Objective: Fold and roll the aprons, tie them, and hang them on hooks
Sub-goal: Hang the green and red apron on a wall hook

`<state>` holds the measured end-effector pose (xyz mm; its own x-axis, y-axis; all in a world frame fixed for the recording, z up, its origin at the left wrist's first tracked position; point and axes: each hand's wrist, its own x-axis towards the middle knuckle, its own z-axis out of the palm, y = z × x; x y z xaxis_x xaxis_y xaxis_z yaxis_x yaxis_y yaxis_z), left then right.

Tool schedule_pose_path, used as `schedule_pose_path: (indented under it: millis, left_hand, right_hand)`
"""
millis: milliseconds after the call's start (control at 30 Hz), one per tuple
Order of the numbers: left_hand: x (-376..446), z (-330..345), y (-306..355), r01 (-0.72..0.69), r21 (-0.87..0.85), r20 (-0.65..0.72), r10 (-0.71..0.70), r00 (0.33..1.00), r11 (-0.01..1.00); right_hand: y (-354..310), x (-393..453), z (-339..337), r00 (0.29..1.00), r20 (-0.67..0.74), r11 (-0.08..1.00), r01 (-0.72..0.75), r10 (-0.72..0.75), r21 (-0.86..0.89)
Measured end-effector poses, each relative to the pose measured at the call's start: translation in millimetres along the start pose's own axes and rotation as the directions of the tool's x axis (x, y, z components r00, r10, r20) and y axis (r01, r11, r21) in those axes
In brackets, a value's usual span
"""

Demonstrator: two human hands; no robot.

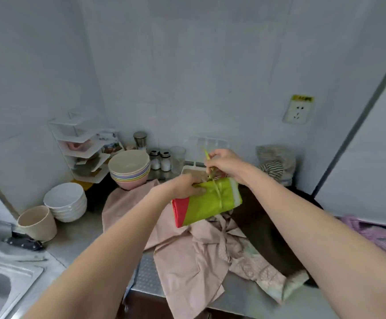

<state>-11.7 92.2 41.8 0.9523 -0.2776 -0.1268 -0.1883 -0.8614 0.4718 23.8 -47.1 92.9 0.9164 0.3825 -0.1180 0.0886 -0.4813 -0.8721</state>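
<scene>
Left grip (188, 185) holds rolled apron (207, 202); right (224, 163) seemingly pinches tie (217, 192).

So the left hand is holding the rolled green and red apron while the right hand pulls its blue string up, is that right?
Not quite: the string is yellow-green, not blue. The head view shows the left hand holding the rolled green and red apron while the right hand pulls the string up.

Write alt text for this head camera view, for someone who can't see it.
Two bare hands tie a rolled green and red apron above a kitchen counter: the left hand grips the roll while the right hand pulls its green strap upward. A pink apron lies spread below, with stacked bowls to the left.
</scene>
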Motion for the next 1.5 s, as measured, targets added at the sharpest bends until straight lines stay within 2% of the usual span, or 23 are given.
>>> schedule_pose_path:
  millis: [67,133,233,400,467,533,633,733,833,900,967,1033,1100,1167,1233,1333,1400,1500]
  left_hand:
    - [18,-15,41,-0.102,0.027,-0.010,0.103,0.995,0.994]
    - [31,-27,74,-0.161,0.026,-0.010,0.161,0.987,0.987]
    - [50,-35,127,-0.267,0.053,-0.002,0.268,0.963,0.962]
    - [69,-31,184,-0.362,-0.016,0.002,0.362,0.932,0.932]
    - [82,-24,213,-0.381,-0.059,-0.013,0.381,0.924,0.923]
    - [90,-22,241,-0.368,-0.189,-0.034,0.368,0.929,0.911]
    - [103,-24,285,-0.272,-0.547,-0.028,0.307,0.951,0.792]
    - [127,-21,340,-0.310,-0.692,-0.098,0.341,0.935,0.652]
    - [154,-18,401,-0.447,-0.652,-0.315,0.318,0.894,0.613]
    - [168,-21,435,-0.543,-0.543,-0.437,0.337,0.834,0.641]
    - [180,-27,471,-0.629,-0.415,-0.512,0.403,0.759,0.657]
    - [191,-36,500,-0.672,-0.316,-0.576,0.427,0.697,0.670]
    - [201,-49,523,-0.669,-0.287,-0.604,0.412,0.682,0.686]
    - [208,-65,535,-0.671,-0.260,-0.611,0.420,0.671,0.694]
    - [213,-82,541,-0.688,-0.253,-0.634,0.420,0.649,0.681]
    - [215,-103,543,-0.720,-0.295,-0.680,0.390,0.620,0.628]
    - [220,-119,544,-0.730,-0.300,-0.695,0.384,0.608,0.614]
    - [235,-142,543,-0.739,-0.286,-0.725,0.367,0.583,0.610]
  right_hand:
    - [-3,-18,-41,0.998,-0.053,0.994,0.009,-0.015,-0.112]
    - [-3,-26,-68,1.000,-0.021,0.965,-0.006,0.000,-0.261]
    - [0,-54,-117,0.999,-0.045,0.870,-0.038,0.018,-0.492]
    - [16,-92,-174,0.994,-0.017,0.794,-0.093,0.104,-0.601]
    - [26,-105,-204,0.994,-0.060,0.752,-0.106,0.088,-0.651]
    - [32,-117,-237,0.988,-0.151,0.715,-0.135,0.042,-0.686]
    - [39,-139,-303,0.962,-0.270,0.711,-0.165,-0.037,-0.684]
    - [40,-164,-375,0.925,-0.360,0.699,-0.176,-0.125,-0.694]
    - [39,-181,-438,0.881,-0.428,0.725,-0.160,-0.200,-0.670]
    - [35,-186,-466,0.870,-0.445,0.793,-0.111,-0.213,-0.599]
    - [27,-193,-489,0.855,-0.457,0.885,0.005,-0.246,-0.466]
    - [16,-197,-505,0.806,-0.509,0.921,0.108,-0.301,-0.375]
    - [4,-201,-526,0.743,-0.576,0.932,0.187,-0.340,-0.309]
    - [-9,-202,-546,0.693,-0.614,0.915,0.180,-0.379,-0.362]
    - [-24,-201,-558,0.633,-0.616,0.853,0.142,-0.469,-0.503]
    - [-43,-191,-563,0.452,-0.640,0.765,0.174,-0.622,-0.620]
    - [-52,-179,-567,0.344,-0.662,0.736,0.158,-0.666,-0.658]
    - [-65,-153,-581,0.237,-0.708,0.741,0.093,-0.665,-0.665]
